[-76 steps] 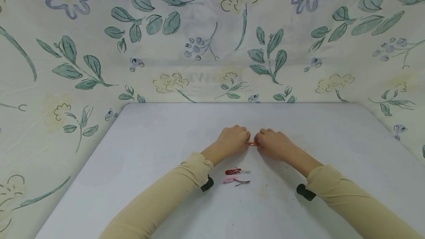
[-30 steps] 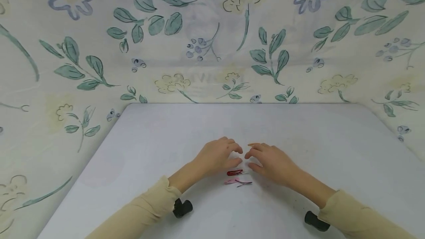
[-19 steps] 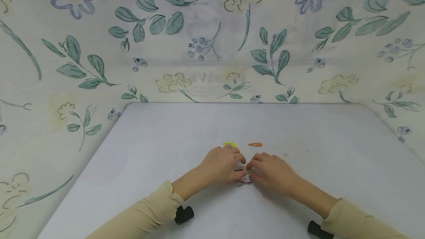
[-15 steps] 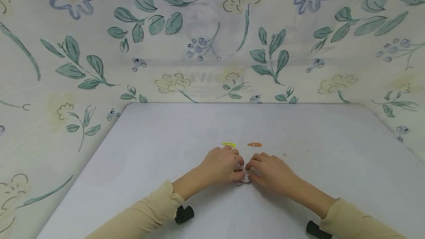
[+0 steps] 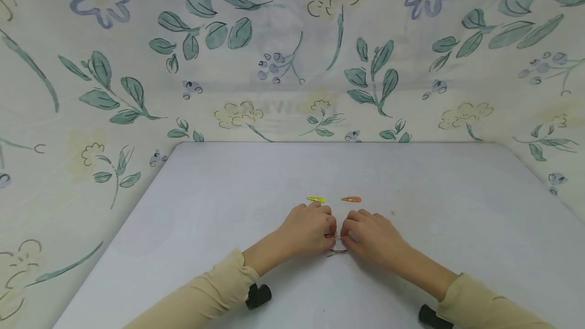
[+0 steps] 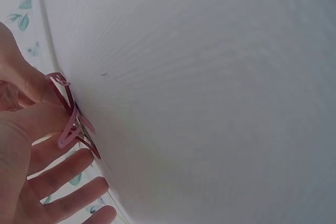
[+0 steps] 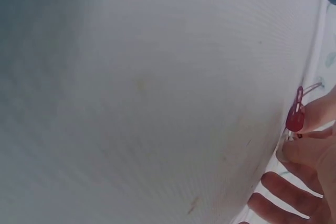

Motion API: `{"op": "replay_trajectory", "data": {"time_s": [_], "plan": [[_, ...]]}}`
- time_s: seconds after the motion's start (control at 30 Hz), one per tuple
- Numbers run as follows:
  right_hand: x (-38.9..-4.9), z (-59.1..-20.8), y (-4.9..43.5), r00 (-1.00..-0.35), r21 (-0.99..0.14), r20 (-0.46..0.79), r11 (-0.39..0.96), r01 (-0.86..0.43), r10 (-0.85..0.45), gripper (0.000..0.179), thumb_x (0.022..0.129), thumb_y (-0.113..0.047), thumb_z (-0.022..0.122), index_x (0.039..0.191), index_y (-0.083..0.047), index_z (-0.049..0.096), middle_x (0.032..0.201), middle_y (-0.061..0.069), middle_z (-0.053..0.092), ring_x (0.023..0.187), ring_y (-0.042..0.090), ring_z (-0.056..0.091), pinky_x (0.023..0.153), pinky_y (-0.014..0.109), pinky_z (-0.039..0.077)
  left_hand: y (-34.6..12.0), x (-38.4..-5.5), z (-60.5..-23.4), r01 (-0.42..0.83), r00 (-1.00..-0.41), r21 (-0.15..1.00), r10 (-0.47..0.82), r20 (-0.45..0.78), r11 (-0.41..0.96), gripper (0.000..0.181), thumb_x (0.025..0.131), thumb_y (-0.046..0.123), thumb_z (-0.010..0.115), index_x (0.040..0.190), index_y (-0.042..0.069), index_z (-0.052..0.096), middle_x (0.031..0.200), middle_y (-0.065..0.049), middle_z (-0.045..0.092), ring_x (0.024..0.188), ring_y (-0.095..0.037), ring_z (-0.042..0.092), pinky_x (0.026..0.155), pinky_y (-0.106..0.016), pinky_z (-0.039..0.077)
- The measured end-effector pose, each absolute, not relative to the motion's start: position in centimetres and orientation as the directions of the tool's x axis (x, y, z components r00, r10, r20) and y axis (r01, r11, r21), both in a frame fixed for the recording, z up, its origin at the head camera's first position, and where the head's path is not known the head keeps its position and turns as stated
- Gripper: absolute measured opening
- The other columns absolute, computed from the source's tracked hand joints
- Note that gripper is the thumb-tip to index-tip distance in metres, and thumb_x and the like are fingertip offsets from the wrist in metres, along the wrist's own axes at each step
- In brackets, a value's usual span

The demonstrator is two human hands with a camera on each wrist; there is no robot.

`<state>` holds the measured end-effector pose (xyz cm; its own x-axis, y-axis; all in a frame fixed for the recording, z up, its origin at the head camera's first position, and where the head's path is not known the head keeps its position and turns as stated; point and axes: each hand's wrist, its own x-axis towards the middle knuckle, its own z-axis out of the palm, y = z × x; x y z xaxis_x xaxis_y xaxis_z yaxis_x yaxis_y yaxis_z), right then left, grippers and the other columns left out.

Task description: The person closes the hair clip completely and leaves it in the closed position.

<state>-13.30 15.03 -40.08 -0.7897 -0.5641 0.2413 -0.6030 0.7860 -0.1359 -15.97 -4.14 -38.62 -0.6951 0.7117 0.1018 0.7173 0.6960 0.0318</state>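
My left hand (image 5: 311, 230) and right hand (image 5: 372, 233) face each other low over the table. Between their fingertips is a small red snap hair clip (image 5: 329, 236), bent open, its pale prong pointing right. Left thumb and fingers pinch its red end; right thumb and forefinger pinch the prong end. The right wrist view shows the red clip (image 7: 295, 119) by the fingertips. A pink snap hair clip (image 6: 68, 132), also splayed open, lies just in front of the left hand; from the head its dark prongs (image 5: 337, 252) show while its pink part is hidden.
Beyond the hands, a yellow snap clip (image 5: 316, 199) and an orange snap clip (image 5: 351, 199) lie side by side, both snapped flat. A white table (image 5: 219, 182) spreads around, with a flower-patterned cloth (image 5: 292, 95) behind it. Dark wrist cameras (image 5: 258, 296) hang below the sleeves.
Both hands have left the orange clip, which now lies on the table, and come nearer to the red clip. Since half a second ago, their fingers have closed in on it.
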Motion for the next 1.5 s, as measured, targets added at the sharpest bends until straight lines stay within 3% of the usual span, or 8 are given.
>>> {"op": "replay_trajectory", "data": {"time_s": [0.37,0.8,1.17,1.5], "plan": [[-13.2,-39.9,14.9,-0.81,-0.165,0.225,0.798,-0.58,-0.542,0.008,0.083,-0.014,0.076,0.082,-0.019,0.07,0.085,-0.007,0.062,0.083,0.014,0.059,0.065,0.032,0.048,-4.0,-15.9,-38.6,0.709,-0.703,0.024,0.704,0.099,0.705,0.004,0.081,0.028,0.072,0.08,0.024,0.073,0.079,0.011,0.059,0.08,-0.013,0.056,0.06,-0.025,0.039],[-13.0,-39.7,15.3,-0.839,-0.199,0.245,0.822,-0.534,-0.486,0.011,0.083,-0.016,0.077,0.083,-0.019,0.067,0.084,-0.008,0.061,0.079,0.013,0.059,0.063,0.028,0.048,-3.2,-16.1,-38.7,0.687,-0.726,0.035,0.683,0.083,0.726,0.009,0.086,0.029,0.069,0.091,0.022,0.071,0.087,0.011,0.066,0.084,-0.013,0.06,0.068,-0.03,0.047],[-13.3,-39.3,15.9,-0.855,-0.213,0.244,0.835,-0.508,-0.458,0.011,0.083,-0.018,0.078,0.083,-0.019,0.067,0.087,-0.006,0.063,0.08,0.015,0.06,0.067,0.035,0.051,-3.1,-15.9,-38.3,0.7,-0.711,0.023,0.694,0.114,0.714,0.014,0.089,0.033,0.069,0.096,0.021,0.07,0.09,0.01,0.068,0.084,-0.01,0.06,0.068,-0.028,0.049],[-13.4,-39.1,16.2,-0.845,-0.211,0.291,0.832,-0.514,-0.448,0.013,0.082,-0.019,0.08,0.082,-0.019,0.067,0.088,-0.005,0.065,0.08,0.015,0.061,0.063,0.03,0.05,-3.4,-16.1,-37.8,0.7,-0.714,0.094,0.689,0.125,0.708,0.014,0.091,0.032,0.068,0.099,0.021,0.07,0.097,0.009,0.069,0.094,-0.012,0.063,0.075,-0.031,0.052]]}}
